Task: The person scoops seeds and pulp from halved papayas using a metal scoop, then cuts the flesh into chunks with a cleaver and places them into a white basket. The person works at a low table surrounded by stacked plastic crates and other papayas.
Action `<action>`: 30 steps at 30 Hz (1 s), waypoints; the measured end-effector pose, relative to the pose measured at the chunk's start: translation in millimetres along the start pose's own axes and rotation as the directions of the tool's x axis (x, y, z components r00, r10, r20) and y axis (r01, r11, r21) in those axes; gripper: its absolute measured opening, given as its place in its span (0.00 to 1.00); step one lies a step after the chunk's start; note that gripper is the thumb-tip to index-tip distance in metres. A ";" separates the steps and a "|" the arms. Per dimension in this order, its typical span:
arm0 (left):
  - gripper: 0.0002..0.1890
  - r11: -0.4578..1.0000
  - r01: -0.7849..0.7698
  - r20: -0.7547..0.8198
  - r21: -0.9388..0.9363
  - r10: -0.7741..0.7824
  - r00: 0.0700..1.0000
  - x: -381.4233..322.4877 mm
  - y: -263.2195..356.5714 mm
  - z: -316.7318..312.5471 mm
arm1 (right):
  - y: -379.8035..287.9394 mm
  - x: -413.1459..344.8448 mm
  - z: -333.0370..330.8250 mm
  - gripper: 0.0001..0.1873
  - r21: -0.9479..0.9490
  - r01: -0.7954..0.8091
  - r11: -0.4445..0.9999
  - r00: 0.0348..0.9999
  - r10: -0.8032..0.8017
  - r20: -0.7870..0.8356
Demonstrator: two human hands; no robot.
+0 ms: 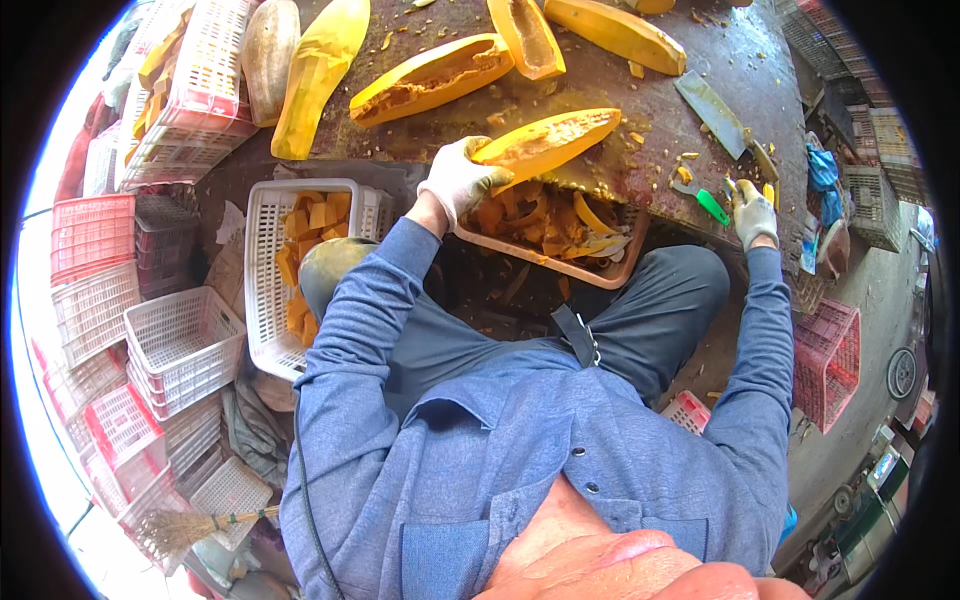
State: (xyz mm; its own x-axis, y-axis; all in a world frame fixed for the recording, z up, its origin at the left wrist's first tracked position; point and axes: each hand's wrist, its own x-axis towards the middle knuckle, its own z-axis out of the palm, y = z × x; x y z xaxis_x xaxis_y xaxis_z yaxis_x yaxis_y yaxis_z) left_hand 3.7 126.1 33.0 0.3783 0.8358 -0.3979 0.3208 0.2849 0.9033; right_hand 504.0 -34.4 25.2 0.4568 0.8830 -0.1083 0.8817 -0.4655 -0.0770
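My gloved left hand [466, 180] grips the near end of a peeled, halved pumpkin piece [559, 142], long and orange-yellow. Its other end points right over the wooden table's front edge. At the table's right side, my gloved right hand [753, 213] is by a small yellow tool part [769, 194]; whether the fingers hold it is unclear. Just left of that hand lies a green-handled peeler [711, 205]. A wide-bladed cleaver [712, 112] rests beyond it. Further back are a hollowed pumpkin half [431, 79], another hollowed half [529, 37] and a peeled long piece [619, 34].
Below the table edge, an orange-brown tub [626, 274] holds peelings and pulp. A white plastic crate [259, 277] with pumpkin chunks stands by my left knee. At the upper left are an unpeeled pumpkin [270, 60] and a filled crate [217, 75]. Stacked crates [184, 352] line the left.
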 end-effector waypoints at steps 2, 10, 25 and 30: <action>0.34 0.998 -0.046 -0.009 0.037 0.047 0.999 2.8 -9.7 -1.8 | -7.1 -6.3 -4.4 0.16 0.040 -0.014 0.999 1.000 0.014 -0.001; 0.36 0.981 -0.168 0.008 0.097 0.168 0.986 4.6 -6.1 6.8 | -22.1 -3.7 -4.9 0.18 0.580 0.094 0.809 0.994 -0.041 -0.104; 0.32 0.956 -0.182 0.008 0.229 0.185 0.983 4.6 6.3 15.4 | -314.0 -41.1 -18.1 0.18 0.772 0.450 0.449 0.858 -0.457 -0.235; 0.31 0.955 -0.202 -0.017 0.217 0.210 0.978 4.2 2.9 15.7 | -301.4 -15.3 -4.4 0.18 0.680 0.435 0.590 0.868 -0.476 -0.142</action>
State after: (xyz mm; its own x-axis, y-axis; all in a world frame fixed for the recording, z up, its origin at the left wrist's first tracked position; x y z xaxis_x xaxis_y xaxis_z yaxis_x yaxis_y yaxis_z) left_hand 19.9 123.1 31.5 0.4225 0.8849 -0.1964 0.4181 0.0019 0.9084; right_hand 231.8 92.6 54.5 -0.0068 0.9965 0.0836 0.6389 0.0686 -0.7662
